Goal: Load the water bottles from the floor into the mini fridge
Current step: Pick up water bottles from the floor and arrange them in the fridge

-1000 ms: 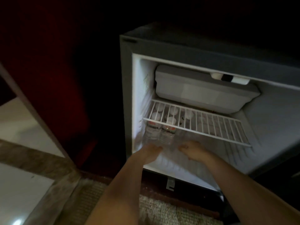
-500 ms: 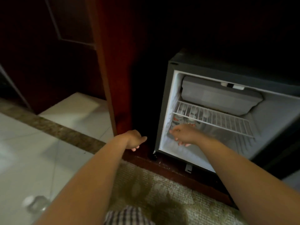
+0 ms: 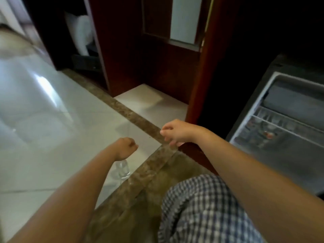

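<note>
My left hand (image 3: 126, 148) hangs curled and empty above a water bottle (image 3: 122, 169) on the near floor. My right hand (image 3: 175, 132) is loose, empty. Next I must grip the bottle and carry it right to the mini fridge (image 3: 280, 120).

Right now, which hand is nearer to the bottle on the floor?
Left. The left hand hovers just above the bottle; the right hand is farther, toward the fridge.

Pale glossy floor tiles (image 3: 52, 130) filled the nine o'clock side, catching a bright patch of reflected light. A speckled brown stone border strip (image 3: 133, 118) ran diagonally from eleven o'clock toward the centre. Dark reddish wooden cabinetry (image 3: 157, 71) stood at twelve o'clock, with a white panel (image 3: 183, 18) set in its upper part. At eleven o'clock something white (image 3: 82, 32) sat in a dark recess. An olive-brown carpet (image 3: 133, 216) covered six o'clock.
</note>
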